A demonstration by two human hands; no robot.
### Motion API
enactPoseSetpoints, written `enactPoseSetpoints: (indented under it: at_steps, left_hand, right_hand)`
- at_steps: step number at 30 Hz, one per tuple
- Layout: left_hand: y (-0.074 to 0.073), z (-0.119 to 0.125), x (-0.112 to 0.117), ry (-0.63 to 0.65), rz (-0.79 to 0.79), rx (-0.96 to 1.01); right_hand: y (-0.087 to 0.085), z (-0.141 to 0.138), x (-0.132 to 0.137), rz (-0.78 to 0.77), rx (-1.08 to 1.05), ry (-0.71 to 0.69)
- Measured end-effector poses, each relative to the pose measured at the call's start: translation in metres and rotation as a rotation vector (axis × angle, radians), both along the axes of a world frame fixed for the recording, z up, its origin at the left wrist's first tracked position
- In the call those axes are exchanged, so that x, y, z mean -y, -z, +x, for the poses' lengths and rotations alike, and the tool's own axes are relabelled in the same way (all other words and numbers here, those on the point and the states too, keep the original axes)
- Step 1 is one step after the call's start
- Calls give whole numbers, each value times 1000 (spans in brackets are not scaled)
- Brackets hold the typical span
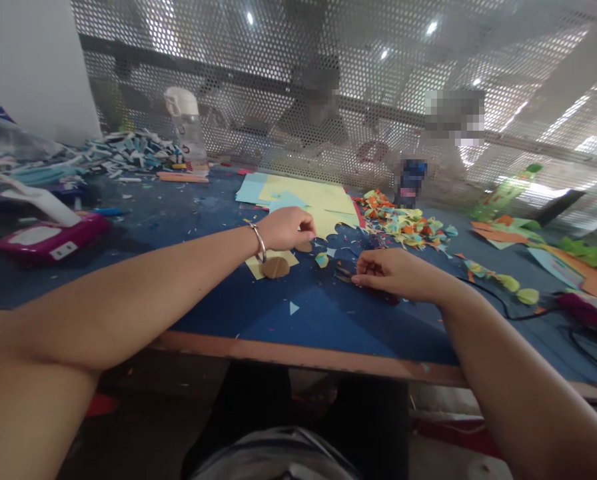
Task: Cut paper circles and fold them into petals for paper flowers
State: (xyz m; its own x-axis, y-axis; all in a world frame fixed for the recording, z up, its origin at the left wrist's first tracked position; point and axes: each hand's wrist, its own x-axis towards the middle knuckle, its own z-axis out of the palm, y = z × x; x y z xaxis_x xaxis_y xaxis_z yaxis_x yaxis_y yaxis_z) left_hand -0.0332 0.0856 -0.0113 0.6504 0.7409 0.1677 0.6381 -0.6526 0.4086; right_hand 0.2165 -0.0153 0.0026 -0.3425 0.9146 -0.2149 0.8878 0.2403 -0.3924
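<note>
Pink case [48, 240]: lay on the counter [298, 320], far left of the yellow paper sheet [311, 195].
White and blue scrap pile [128, 150]: at the back, well left of the yellow paper sheet.
Water bottle [186, 127]: stood upright against the mesh screen [328, 80], left of and behind the yellow paper sheet.
Orange strip [181, 177]: lay flat just in front of the bottle, left of the yellow paper sheet.
Brown paper disc [275, 267]: rested on a small yellow offcut [253, 267], near and in front of the yellow paper sheet.
Left hand [286, 229]: wore a bangle [259, 241]; its fingers were curled together and closed on a small brown paper piece [303, 246] at the front edge of the yellow paper sheet.
Right hand [393, 273]: lay on the counter in front of and right of the yellow paper sheet, well apart from the left hand. Its fingers were bunched over something small and dark; whether they gripped it could not be told.
Coloured cuttings heap [403, 220]: just right of the yellow paper sheet.
Green paper leaves [521, 293]: well right of the yellow paper sheet, beside a black cable [498, 303].
Orange paper [596, 280]: far right of the yellow paper sheet.
</note>
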Motion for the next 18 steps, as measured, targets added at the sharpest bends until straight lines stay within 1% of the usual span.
enactPoseSetpoints:
  at_steps: [2,5,12,18]
  left_hand:
    - [-4,-7,-3,-18,10,-12]
    - [-8,-14,-3,-2,-16,-60]
    - [-4,-10,2,-4,-5,-110]
    - [-6,-15,-3,-27,-81,-40]
  right_hand:
    - [1,1,0,-5,-13,0]
    - [2,2,0,-4,-40,2]
    - [4,2,-1,34,-65,12]
    - [4,-1,0,83,-97,-81]
